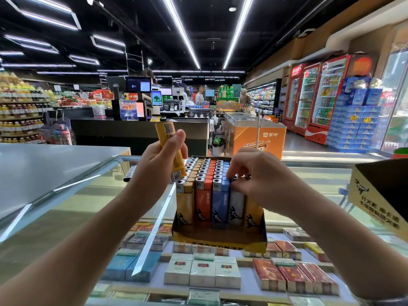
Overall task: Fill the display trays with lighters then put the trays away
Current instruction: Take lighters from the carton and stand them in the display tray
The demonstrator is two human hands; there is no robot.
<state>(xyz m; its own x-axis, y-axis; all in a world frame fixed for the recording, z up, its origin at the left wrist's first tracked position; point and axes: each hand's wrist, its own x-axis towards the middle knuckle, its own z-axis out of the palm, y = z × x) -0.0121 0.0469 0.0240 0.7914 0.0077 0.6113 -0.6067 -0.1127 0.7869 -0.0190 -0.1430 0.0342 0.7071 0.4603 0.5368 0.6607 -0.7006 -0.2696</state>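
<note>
Nearest you, under a glass surface [66, 195], cigarette packs [202, 272] lie in rows inside a case. Your two bare forearms reach forward over the glass.

On the glass just ahead stands an open cardboard tray [220, 241], nearly full of lighters [204, 188]. They stand upright, tops up, in columns running away from you: yellow at the left, then orange, blue, white, and yellow again at the right.

Your right hand [254, 173] rests on top of the right-hand columns, fingers curled down and pinching at the lighter tops near the blue and white columns. Exactly which lighter it holds cannot be made out.

Your left hand [162, 160] hovers above the tray's left side, gripping a yellow lighter [171, 149]. Its long axis is close to upright, leaning a little, with the metal top pointing down toward the left yellow column directly below. This hand is the nearer one to that column, so the next move is likely a short straight lowering.

At the right edge sits a second cardboard box [379, 195]. A small dark lighter [130, 173] lies on the glass left of the tray.

Beyond are checkout counters [141, 129], an orange chest freezer [256, 135] and drink fridges [318, 93].
</note>
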